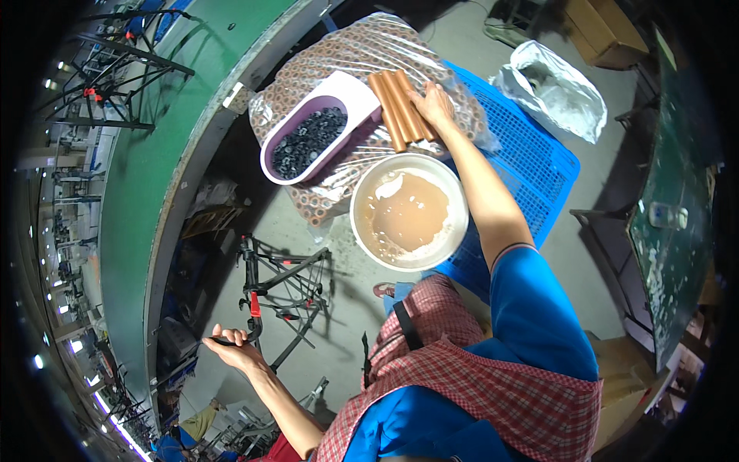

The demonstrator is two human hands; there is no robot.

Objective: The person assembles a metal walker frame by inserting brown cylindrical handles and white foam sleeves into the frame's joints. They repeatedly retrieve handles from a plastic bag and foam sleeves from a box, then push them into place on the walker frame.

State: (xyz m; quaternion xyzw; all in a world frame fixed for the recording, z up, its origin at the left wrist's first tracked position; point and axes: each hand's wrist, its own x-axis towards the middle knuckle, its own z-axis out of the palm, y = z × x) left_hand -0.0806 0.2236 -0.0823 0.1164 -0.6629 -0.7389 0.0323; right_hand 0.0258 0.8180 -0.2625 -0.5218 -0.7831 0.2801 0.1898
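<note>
At the lower left, my left hand (235,354) is closed around a black curved bar that joins a black tubular metal frame (265,289) with red parts. My right hand (434,106) reaches to the far side, its fingers curled over the rightmost of several smooth brown tubes (399,108). These tubes lie side by side on a clear plastic-wrapped bundle of many more brown tubes (323,60). Left of them is a white and purple scoop-shaped tub (360,96) filled with small black parts (308,144). Nearer me stands a white basin (360,219) of cloudy tan liquid with foam.
Under the bundle sits a blue plastic crate (550,165). A long green worktable (131,254) runs along the left, with another black frame (115,77) on it. On the right are a white sack (566,100), a cardboard box (608,31) and a green-topped table (670,254).
</note>
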